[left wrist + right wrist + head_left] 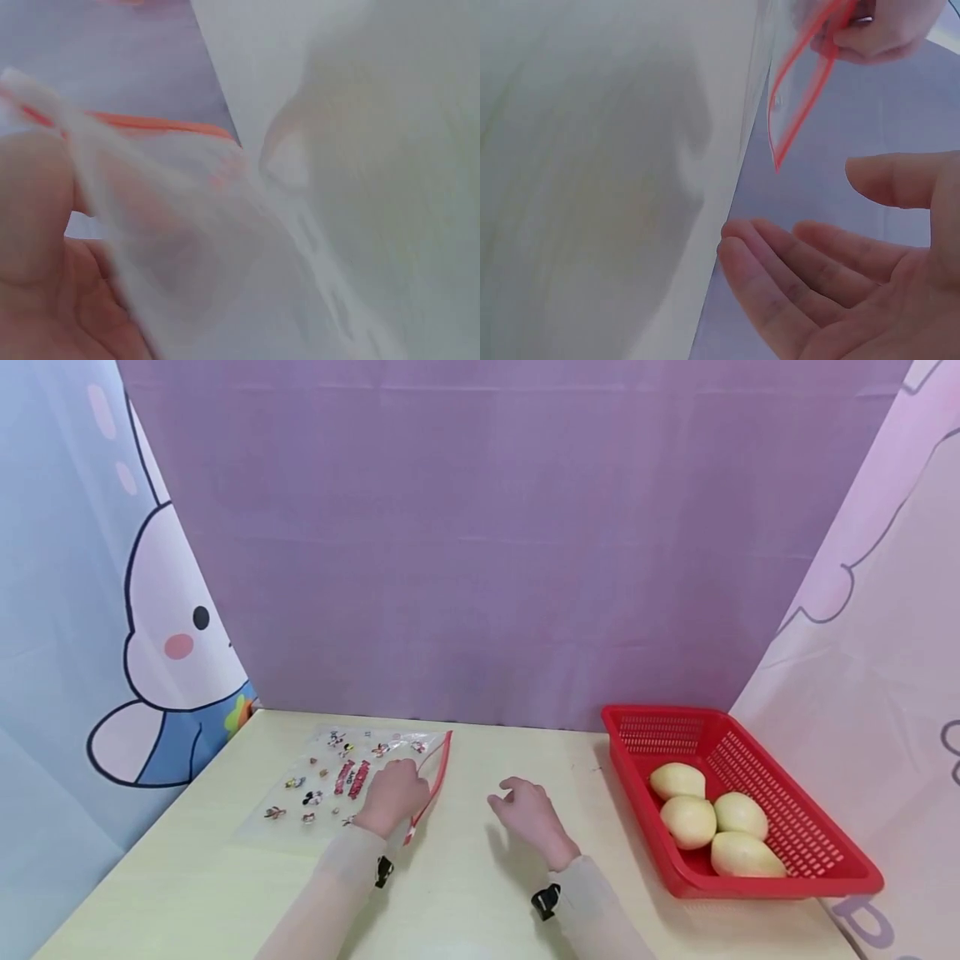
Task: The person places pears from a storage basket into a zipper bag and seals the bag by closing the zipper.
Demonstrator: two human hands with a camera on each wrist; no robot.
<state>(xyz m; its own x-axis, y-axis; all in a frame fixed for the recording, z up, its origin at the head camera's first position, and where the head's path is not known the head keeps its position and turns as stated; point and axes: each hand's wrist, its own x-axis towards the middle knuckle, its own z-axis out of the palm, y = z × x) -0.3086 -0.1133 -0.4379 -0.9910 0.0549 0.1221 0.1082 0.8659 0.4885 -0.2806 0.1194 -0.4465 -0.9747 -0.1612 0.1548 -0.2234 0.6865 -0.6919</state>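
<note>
A clear zip bag point(330, 777) printed with small cartoon figures and red lettering lies at the left of the table, its red-edged mouth point(442, 768) facing right. My left hand point(397, 795) pinches the bag by its mouth; in the left wrist view the thumb presses on the film near the orange-red strip point(165, 124). In the right wrist view the mouth gapes a little between two red edges. My right hand point(531, 818) hovers over the table right of the bag, fingers loosely bent and thumb apart, holding nothing.
A red plastic basket point(637, 827) stands at the table's right side with several pale yellow, rounded fruits point(688, 821) in it. The pale table point(480, 902) ends at a purple cloth point(480, 543) behind. Printed curtains hang at left and right.
</note>
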